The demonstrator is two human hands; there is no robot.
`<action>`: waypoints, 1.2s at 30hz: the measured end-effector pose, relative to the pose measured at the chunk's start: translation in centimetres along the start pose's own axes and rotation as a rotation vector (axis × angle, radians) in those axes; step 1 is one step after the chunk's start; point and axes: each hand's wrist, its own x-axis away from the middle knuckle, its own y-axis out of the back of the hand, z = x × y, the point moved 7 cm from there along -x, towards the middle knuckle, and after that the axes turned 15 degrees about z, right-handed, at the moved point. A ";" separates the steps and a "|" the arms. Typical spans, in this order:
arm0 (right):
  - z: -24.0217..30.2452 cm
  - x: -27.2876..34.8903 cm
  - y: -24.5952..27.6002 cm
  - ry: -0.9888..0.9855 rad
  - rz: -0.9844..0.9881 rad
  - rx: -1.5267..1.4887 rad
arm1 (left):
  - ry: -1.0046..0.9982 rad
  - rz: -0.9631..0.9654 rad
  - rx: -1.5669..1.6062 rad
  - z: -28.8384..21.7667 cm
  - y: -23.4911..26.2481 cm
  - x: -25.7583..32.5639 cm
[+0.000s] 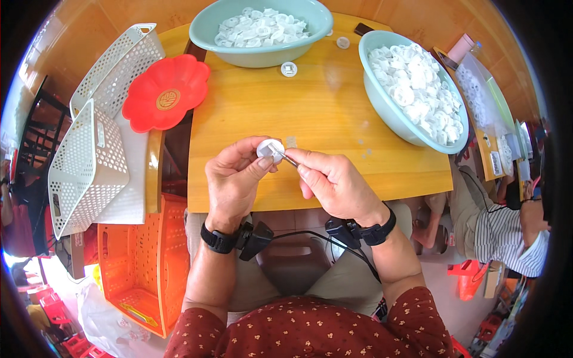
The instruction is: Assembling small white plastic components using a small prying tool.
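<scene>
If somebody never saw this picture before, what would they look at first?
Probably the bright red flower-shaped dish at the upper left. Then perhaps a pale blue-green bowl at the top and another at the upper right, both heaped with white pieces. In the middle, the left grip holds a round white piece and the right grip a thin tool pointed at it.

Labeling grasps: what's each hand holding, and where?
Left hand: round white piece, pinched near its edge by thumb and fingers. Right hand: thin tool, gripped behind its tip; far end hidden.
</scene>
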 end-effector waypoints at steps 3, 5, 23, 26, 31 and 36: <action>-0.4 -0.1 0.0 -0.040 0.002 -0.010 | 0.007 -0.036 -0.013 0.1 0.0 0.1; -0.4 0.1 0.2 -0.044 -0.006 -0.007 | 0.024 -0.036 -0.024 0.3 0.0 0.1; 1.4 0.8 0.1 -0.038 -0.084 0.600 | 0.118 -0.053 -0.200 0.6 0.1 0.5; 1.5 0.8 0.0 -0.021 -0.085 0.617 | 0.126 -0.050 -0.244 0.5 -0.3 0.5; 1.2 0.7 0.1 -0.034 -0.023 0.591 | 0.121 -0.024 -0.317 0.3 -0.7 0.5; 0.7 0.3 0.3 -0.035 -0.036 0.443 | 0.127 -0.091 -0.239 1.1 -0.2 0.5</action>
